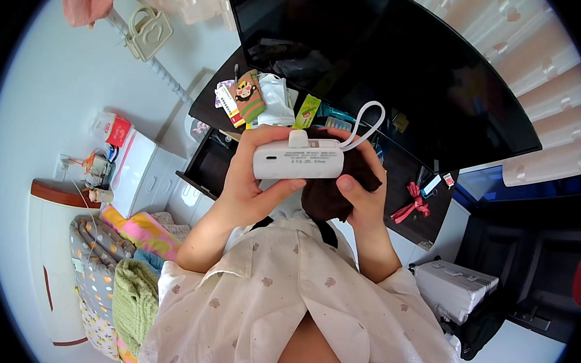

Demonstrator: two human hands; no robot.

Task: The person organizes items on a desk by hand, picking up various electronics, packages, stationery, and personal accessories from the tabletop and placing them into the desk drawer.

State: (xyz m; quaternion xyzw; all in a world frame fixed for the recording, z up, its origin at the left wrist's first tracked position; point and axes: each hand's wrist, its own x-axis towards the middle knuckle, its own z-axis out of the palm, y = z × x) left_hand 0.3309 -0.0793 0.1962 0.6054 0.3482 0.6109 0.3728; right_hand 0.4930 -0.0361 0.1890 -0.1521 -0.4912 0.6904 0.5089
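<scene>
A white power bank (298, 163) with small printed text and a looped white cable (372, 123) is held up in front of my chest. My left hand (254, 172) is wrapped round its left end, thumb along the lower edge. My right hand (366, 189) grips a dark brown cloth (329, 200), which hangs just behind and beside the power bank's right end. The cable loop rises above my right hand. Behind both hands lies a dark desk (404, 222).
A large black screen (378, 60) stands across the desk. Packets (275, 101), a patterned pouch (248, 98) and a red ribbon (410, 203) lie on it. An open drawer (208, 166) juts out at the left. A silver suitcase (453, 288) stands right; a green blanket (135, 302) lies left.
</scene>
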